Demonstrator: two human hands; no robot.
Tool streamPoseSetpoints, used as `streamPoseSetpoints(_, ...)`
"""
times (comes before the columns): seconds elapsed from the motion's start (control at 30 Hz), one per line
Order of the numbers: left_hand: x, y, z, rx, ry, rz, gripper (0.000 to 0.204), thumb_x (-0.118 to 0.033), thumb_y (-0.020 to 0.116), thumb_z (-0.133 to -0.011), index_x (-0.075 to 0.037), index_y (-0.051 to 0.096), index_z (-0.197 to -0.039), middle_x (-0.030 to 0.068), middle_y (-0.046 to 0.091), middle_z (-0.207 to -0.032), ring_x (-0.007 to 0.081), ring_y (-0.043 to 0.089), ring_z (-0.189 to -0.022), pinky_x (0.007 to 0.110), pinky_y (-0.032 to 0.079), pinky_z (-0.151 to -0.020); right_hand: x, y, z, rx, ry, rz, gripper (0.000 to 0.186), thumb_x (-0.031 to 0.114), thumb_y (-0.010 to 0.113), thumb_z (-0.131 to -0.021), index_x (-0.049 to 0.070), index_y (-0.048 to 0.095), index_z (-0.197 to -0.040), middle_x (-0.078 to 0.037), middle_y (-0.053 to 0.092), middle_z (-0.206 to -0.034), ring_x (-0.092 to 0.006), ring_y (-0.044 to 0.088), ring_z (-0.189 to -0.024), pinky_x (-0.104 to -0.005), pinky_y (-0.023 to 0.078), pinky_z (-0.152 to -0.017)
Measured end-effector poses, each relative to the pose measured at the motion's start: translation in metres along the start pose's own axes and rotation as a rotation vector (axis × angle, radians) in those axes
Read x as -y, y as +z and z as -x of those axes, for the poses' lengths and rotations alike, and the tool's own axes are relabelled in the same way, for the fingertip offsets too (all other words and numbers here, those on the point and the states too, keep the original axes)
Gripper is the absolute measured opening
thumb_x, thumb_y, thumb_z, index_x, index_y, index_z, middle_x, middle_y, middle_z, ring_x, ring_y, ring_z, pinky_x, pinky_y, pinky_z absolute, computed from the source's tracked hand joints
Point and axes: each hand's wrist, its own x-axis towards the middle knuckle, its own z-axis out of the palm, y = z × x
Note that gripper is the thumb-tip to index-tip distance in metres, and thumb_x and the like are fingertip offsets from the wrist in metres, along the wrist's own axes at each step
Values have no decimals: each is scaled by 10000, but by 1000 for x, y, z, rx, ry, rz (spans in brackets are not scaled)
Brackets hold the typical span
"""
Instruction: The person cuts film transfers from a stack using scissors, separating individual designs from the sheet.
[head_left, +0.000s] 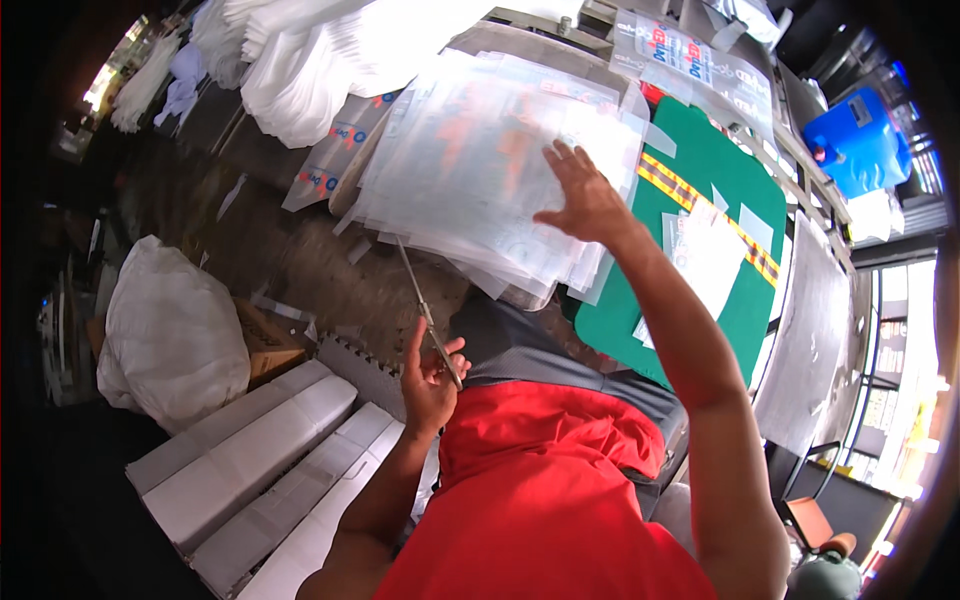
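Observation:
My left hand (432, 375), low at the centre left, has its fingers curled round a long, thin metal tool (432, 326), perhaps scissors, angled up toward a stack of translucent plastic sheets (450, 160). My right hand (580, 195) is spread open over the right part of that stack; I cannot tell whether its fingertips touch it. Faint reddish shapes show through the sheets. Just right of the stack is a green board (620, 320) with a yellow-and-black striped band (665, 180) and white papers (695, 280) on it.
White folded material (290, 80) is piled upper left. A white bundle (170, 330) and long pale boxes (250, 440) lie lower left. Printed sheets (690, 50) lie at the back. A blue jerrycan (855, 145) stands upper right, above a grey panel (800, 340). An orange chair (815, 525) is lower right.

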Motion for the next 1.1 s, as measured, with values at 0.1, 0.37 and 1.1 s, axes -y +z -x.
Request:
streamPoseSetpoints(0.1, -2, 11, 9, 80, 17, -57, 750, 12, 628, -944, -134, 227, -1560, 159, 692, -1116, 107, 666, -806, 254, 581, -727, -13, 18, 2, 44, 77, -24, 897, 328, 863, -707, 52, 455, -1457, -191, 427, -1518, -368, 341, -1441, -437, 321, -1179)
streamPoseSetpoints(0.37, 1, 31, 17, 208, 61, -137, 760, 28, 631, -930, -116, 230, -1559, 167, 703, -1109, 109, 681, -807, 256, 585, -735, -17, 17, 4, 82, -9, -101, 718, 310, 821, -729, 93, 574, -1367, -159, 464, -1496, -327, 395, -1412, -460, 410, -1116)
streamPoseSetpoints(1.1, -6, 48, 23, 287, 35, -80, 780, 52, 628, -930, -127, 211, -1563, 184, 679, -1162, 133, 671, -925, 293, 603, -794, -11, -46, 70, -496, -138, -8, 323, 51, 647, -801, 118, 713, -1110, -67, 703, -1123, -270, 658, -1040, -401, 510, -936)
